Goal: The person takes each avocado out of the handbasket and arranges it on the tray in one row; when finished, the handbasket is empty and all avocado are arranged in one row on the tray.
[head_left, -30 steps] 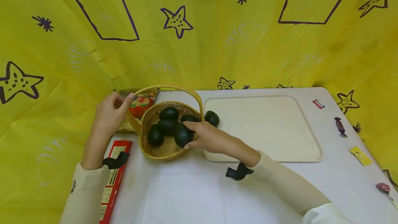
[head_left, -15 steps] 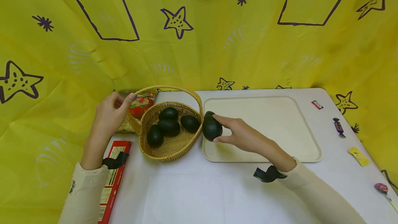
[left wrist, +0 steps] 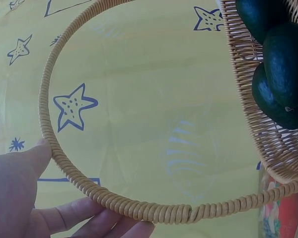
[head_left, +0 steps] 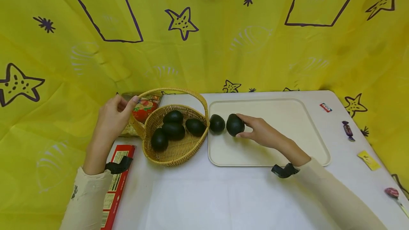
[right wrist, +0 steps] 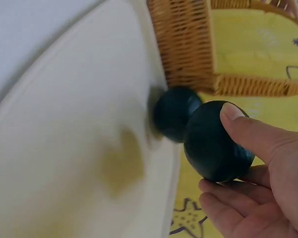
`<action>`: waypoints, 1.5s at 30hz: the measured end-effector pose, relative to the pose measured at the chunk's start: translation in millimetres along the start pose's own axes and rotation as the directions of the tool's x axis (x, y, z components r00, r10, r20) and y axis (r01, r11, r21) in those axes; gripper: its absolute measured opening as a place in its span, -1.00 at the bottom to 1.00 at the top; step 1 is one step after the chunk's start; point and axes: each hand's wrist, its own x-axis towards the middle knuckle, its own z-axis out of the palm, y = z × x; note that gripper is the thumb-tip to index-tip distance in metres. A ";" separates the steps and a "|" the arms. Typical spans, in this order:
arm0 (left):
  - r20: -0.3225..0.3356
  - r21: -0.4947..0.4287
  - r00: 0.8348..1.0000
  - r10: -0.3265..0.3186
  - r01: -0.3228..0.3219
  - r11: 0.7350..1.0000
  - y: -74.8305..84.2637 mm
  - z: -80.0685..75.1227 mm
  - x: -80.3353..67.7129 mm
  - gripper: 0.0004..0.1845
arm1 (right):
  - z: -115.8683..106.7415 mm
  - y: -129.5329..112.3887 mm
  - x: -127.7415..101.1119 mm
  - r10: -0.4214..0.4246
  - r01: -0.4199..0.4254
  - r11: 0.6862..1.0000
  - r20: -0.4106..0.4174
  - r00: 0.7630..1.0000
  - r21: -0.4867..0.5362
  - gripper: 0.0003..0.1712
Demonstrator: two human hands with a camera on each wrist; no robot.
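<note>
"What's biggest?"
"The white table (head_left: 191, 194). A cream tray (head_left: 287, 127) lies toward its far edge; a wicker basket (head_left: 174, 159) stands just beyond the tray's left edge."
"And the hands?"
"The left hand (head_left: 112, 116) pinches the basket's handle (left wrist: 154, 211). The right hand (head_left: 263, 133) grips an avocado (head_left: 235, 125) between thumb and fingers, over the tray's left part."
"Other fruit?"
"Another avocado (head_left: 217, 124) sits at the tray's left edge; four avocados (head_left: 173, 130) lie in the basket."

4 dark-green avocados (head_left: 173, 131) in wicker basket (head_left: 179, 152), 1 on tray (head_left: 281, 116); held avocado (head_left: 235, 125) seemingly above.
</note>
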 end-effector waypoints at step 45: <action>-0.015 -0.001 1.000 -0.010 0.010 1.000 2.0 1.3 0.6 -0.35 | 7.0 38.2 32.5 0.042 -0.041 0.998 0.021 0.999 -0.046 0.00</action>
